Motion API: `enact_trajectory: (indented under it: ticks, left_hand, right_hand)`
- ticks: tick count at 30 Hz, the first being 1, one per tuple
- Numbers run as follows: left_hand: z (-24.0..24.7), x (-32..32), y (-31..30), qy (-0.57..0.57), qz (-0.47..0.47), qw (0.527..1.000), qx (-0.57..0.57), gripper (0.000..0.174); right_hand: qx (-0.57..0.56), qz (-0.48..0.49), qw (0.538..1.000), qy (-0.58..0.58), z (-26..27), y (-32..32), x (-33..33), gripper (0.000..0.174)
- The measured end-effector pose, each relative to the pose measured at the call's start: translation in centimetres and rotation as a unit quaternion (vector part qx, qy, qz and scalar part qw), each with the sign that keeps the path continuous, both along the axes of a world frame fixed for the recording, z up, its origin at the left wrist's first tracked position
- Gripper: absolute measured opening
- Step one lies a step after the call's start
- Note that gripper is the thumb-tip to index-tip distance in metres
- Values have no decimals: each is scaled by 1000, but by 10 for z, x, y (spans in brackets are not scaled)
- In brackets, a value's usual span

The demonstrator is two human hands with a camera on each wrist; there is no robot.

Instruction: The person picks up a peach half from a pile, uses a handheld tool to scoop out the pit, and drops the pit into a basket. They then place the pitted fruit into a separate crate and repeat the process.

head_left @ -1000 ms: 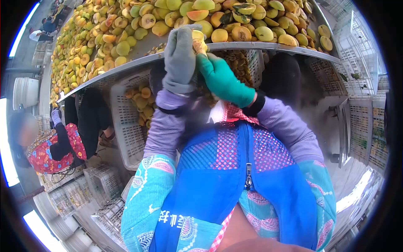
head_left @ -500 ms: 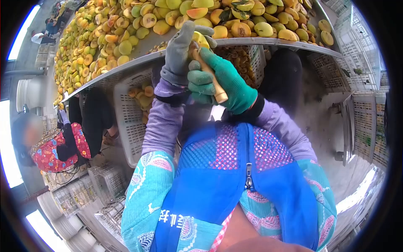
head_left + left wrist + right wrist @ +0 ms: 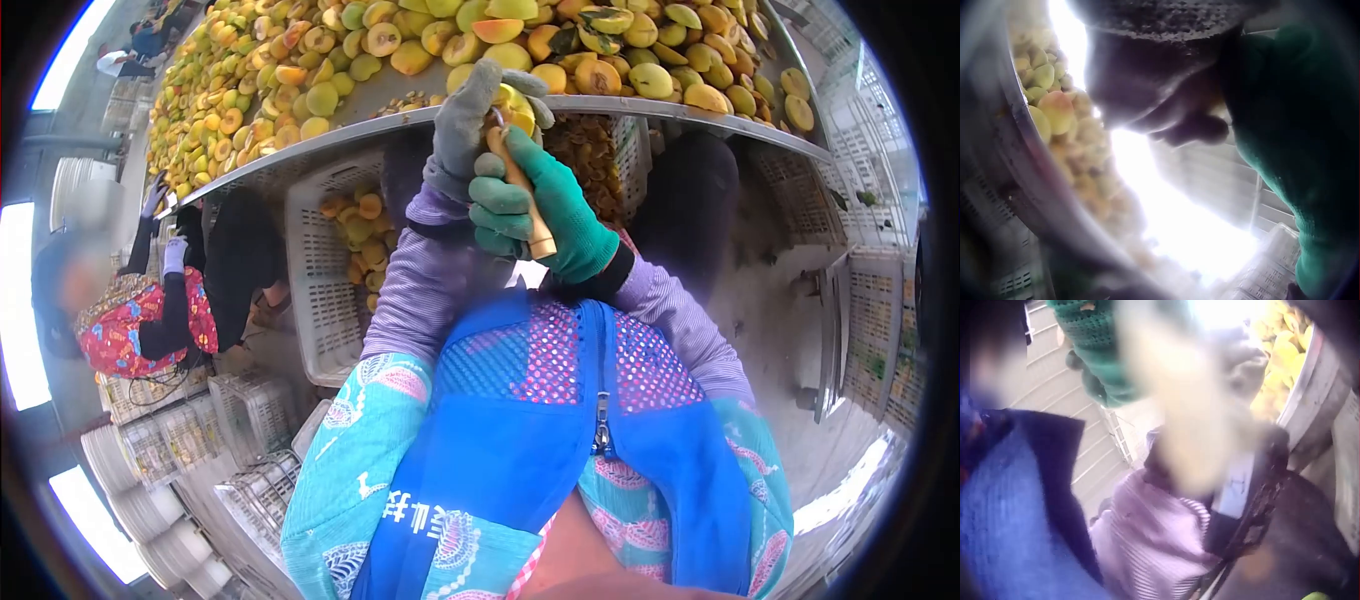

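Observation:
My left hand (image 3: 462,130), in a grey glove, holds a yellow peach (image 3: 517,108) just in front of the table's edge. My right hand (image 3: 560,205), in a green glove, has its fingers curled round the wooden handle (image 3: 541,240) of a small pitting tool. The tool's upper end meets the peach; its metal tip is mostly hidden by the fruit and fingers. In the right wrist view the handle (image 3: 1194,431) is a pale blur in front of the green glove (image 3: 1110,369). The left wrist view shows the gloved left hand (image 3: 1160,81) in dark shadow.
A metal-rimmed table (image 3: 380,118) bears a heap of halved peaches (image 3: 300,70). Below it stand a white crate (image 3: 305,270) with peaches and another holding brown scraps (image 3: 590,165). Another person (image 3: 150,320) sits at the left. Stacked crates (image 3: 870,330) line the right.
My right hand has turned, bringing the wooden handle into view, pointing down toward me. The left hand still holds a peach. The head view has shifted slightly, and the other person's hands have moved.

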State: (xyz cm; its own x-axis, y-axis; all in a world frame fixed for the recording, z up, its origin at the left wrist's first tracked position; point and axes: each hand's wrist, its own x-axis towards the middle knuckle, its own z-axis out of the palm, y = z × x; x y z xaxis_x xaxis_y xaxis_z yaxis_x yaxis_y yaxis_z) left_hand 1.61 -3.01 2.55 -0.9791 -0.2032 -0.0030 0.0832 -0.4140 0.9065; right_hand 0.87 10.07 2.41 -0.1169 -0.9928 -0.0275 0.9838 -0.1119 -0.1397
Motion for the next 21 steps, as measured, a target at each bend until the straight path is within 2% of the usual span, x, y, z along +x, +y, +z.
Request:
enact_trajectory:
  ticks: [1,4,5,6,8,9,10,12,13,14,15,16,17,19,21]
  left_hand:
    - [4,1,0,-17,1,1000,13,57]
    - [8,8,-3,29,-24,999,-12,58]
    - [3,8,-6,18,-15,1000,-10,57]
    - [2,9,-6,5,18,999,26,57]
    - [10,16,4,-21,82,991,101,56]
    - [18,23,7,-40,133,983,120,53]
    - [16,28,1,-70,222,960,156,49]
    - [12,53,-22,-28,319,945,58,43]
    - [12,68,-42,-74,342,937,8,39]
    - [10,82,-67,-117,362,924,-43,34]
    - [0,89,-107,-215,326,861,-325,35]
    - [-10,88,-136,-297,265,717,-573,36]
    - [20,66,-124,-310,225,710,-591,37]
    - [33,12,-130,-260,172,712,-630,44]
    - [1,-47,-153,-272,74,617,-735,56]
  right_hand:
    - [-34,2,999,-2,-1,-3,3,41]
    - [163,-50,974,151,13,-5,17,39]
    - [121,-5,986,118,16,-1,12,38]
    - [13,47,999,17,1,-4,3,38]
    - [-136,100,979,-119,-7,-8,1,39]
    - [-166,118,975,-92,-7,-10,0,39]
    - [-107,91,990,-17,-2,-5,3,39]
    - [8,27,990,138,8,12,6,40]
    - [88,3,987,133,8,19,2,40]
    - [109,7,988,112,-18,26,-9,37]
    - [203,39,978,30,-60,28,-20,35]
    - [296,76,950,-57,-89,29,-26,33]
    - [297,77,951,-32,-85,28,-24,32]
    - [302,77,950,24,-64,26,-20,31]
    - [272,45,958,82,-52,26,-22,33]
